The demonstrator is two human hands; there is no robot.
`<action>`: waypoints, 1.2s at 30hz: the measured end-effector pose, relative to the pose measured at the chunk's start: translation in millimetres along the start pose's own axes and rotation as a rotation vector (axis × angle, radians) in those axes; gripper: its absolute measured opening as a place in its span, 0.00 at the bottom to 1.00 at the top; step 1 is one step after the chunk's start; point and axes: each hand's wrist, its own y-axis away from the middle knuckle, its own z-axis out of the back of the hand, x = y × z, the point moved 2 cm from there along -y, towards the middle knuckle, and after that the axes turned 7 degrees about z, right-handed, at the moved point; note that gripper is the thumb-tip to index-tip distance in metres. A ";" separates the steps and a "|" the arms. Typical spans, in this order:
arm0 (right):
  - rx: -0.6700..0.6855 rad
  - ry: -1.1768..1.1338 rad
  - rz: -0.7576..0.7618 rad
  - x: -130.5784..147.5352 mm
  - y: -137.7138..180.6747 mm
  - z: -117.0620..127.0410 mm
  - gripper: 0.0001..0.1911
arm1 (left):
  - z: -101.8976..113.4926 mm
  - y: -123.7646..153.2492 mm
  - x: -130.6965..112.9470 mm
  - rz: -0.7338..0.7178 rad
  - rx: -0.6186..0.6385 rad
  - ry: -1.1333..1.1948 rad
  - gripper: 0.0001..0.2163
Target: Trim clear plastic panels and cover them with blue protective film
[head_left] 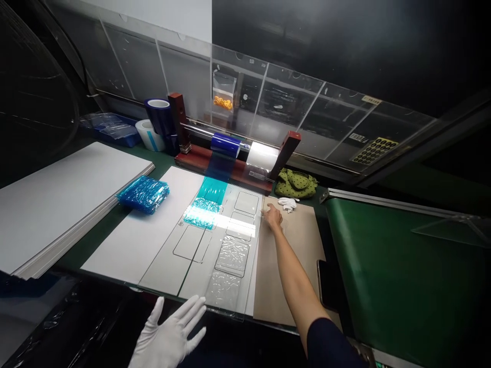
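Observation:
My left hand [169,335], in a white glove, hovers with fingers spread at the near edge of the bench, just in front of a clear acrylic plate [199,255] that holds nothing in its grip. My bare right hand [273,215] is stretched far forward; its fingers pinch at the right edge of a strip of clear film [238,230] that runs down the plate from a roll. Beside that strip lies a blue film strip [205,204] pulled from the blue roll [225,144]. A crumpled white glove [287,203] lies just beyond my right hand.
A red roll stand [199,156] holds the blue and a clear roll [262,155]. A crumpled blue film wad [143,193], stacked white sheets [57,204], spare tape rolls [157,120], a green cloth pouch [296,183], a brown board [291,255], a green conveyor belt [402,276].

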 end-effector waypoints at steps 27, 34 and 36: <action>0.058 -0.920 0.126 100.3 296.5 60.5 0.23 | -102.5 51.2 -19.8 -0.872 -0.022 -1.810 0.40; 0.281 -0.856 0.249 149.6 323.3 37.9 0.22 | -96.2 70.0 -42.0 -0.922 -0.119 -2.103 0.36; 0.222 -0.730 0.298 159.0 327.8 33.4 0.21 | -97.5 77.6 -43.8 -0.940 -0.182 -2.256 0.36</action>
